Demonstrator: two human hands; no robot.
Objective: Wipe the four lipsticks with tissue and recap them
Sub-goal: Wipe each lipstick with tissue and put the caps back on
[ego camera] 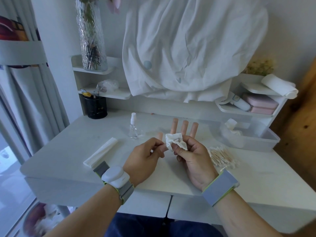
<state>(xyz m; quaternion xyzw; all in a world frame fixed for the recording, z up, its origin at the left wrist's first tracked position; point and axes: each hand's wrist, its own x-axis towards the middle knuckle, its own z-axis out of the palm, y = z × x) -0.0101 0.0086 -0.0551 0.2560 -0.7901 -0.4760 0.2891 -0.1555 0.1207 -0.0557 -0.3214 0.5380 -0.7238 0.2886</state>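
Observation:
Three pink lipsticks stand upright in a row on the white table: one [174, 125], one [184, 127] and one [194, 128]. A short pink piece [160, 136], a cap or a base, stands to their left, partly hidden by my left hand. My right hand [193, 158] grips a crumpled white tissue [174, 141] above the table. My left hand [145, 157] pinches a small pink item [163, 147] that touches the tissue's left edge; most of it is hidden by the fingers.
A small clear spray bottle [133, 128] stands left of the lipsticks. A folded white tissue stack [100, 152] lies front left. A pile of cotton swabs [222, 157] lies right of my hands. A clear plastic bin [256, 135] with crumpled tissue sits back right. A black pen cup [97, 106] stands back left.

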